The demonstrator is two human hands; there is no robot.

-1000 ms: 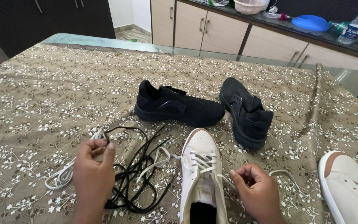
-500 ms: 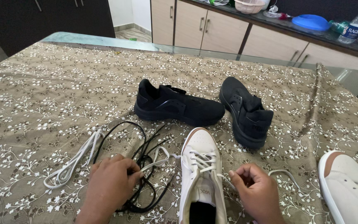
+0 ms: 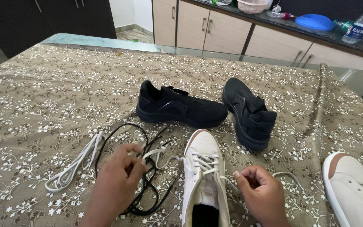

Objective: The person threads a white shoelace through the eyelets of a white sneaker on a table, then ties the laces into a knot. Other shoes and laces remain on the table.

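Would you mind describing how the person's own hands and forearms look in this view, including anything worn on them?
Both are bare. The left hand and right hand show no gloves, rings, watch or bracelet. The forearms run uncovered to the bottom edge of the picture, with no sleeve in view. Fingernails are short and unpainted, as far as the picture shows.

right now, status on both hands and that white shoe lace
Left hand pinching the white lace end over the black laces. Right hand closed on the lace's other end beside the white shoe. Nothing blocking.
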